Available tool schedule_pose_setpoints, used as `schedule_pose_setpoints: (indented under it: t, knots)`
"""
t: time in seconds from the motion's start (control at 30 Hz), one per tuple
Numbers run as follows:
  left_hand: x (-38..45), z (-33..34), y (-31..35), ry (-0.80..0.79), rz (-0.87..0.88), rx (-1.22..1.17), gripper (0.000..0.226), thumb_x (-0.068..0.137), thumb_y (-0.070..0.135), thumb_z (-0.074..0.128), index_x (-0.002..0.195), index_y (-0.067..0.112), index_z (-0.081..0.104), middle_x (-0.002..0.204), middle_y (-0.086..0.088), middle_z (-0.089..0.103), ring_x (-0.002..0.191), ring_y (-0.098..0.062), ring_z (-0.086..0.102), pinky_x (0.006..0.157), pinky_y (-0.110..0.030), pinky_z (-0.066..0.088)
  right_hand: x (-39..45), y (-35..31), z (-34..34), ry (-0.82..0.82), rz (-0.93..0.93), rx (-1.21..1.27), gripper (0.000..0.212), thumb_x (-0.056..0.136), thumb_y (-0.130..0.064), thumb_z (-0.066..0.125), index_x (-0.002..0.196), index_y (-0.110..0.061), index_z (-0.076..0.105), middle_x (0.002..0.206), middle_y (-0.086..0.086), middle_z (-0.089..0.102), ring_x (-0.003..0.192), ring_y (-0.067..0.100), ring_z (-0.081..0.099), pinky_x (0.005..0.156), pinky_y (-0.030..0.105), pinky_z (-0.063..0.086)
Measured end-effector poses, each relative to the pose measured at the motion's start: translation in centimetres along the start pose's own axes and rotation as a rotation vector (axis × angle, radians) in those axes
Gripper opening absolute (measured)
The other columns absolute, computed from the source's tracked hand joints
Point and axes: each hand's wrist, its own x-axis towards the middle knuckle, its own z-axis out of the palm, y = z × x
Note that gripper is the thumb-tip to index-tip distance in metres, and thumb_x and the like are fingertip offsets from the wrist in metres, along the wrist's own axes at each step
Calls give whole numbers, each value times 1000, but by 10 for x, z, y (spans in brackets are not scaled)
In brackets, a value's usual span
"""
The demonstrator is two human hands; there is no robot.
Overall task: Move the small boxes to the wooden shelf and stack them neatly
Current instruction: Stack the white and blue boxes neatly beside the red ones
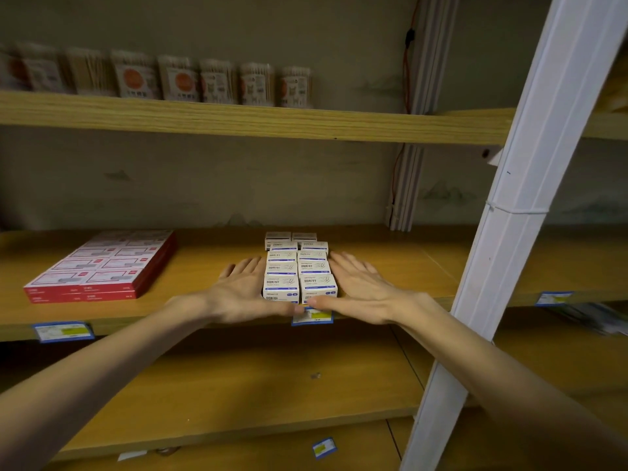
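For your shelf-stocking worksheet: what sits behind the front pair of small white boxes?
More white boxes in two rows running toward the wall behind the front pair. The rearmost boxes are partly covered, so an exact count and anything behind them can't be seen.

Both hands point(299, 294) flat, outstretched (thumbs touching)

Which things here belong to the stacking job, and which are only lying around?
Job:
small white boxes
wooden shelf
left hand, flat against the boxes
right hand, flat against the boxes

Lying about:
red boxes
cotton swab packs
price labels
white post
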Motion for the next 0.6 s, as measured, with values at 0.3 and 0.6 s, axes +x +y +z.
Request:
schedule_pose_setpoints:
  t: [0.3, 0.6]
  knots:
    - [12, 7, -2, -13, -31, -20, 132, 49, 108, 8, 160, 38, -7, 170, 2, -4, 156, -24, -6, 124, -53, -4, 11, 1, 2, -55, -35, -6, 113, 72, -92, 17, 162, -29, -8, 171, 3, -4, 157, 25, -5, 126, 54, 4]
    - [3, -14, -2, -51, -93, -145, 158, 29, 113, 20, 161, 29, -1, 169, 1, -3, 156, -23, -2, 125, -49, 4, 3, 11, -12, -51, 7, 131, 130, 66, -100, 38, 163, -25, -5, 170, -2, -6, 157, 21, -4, 127, 51, 8]
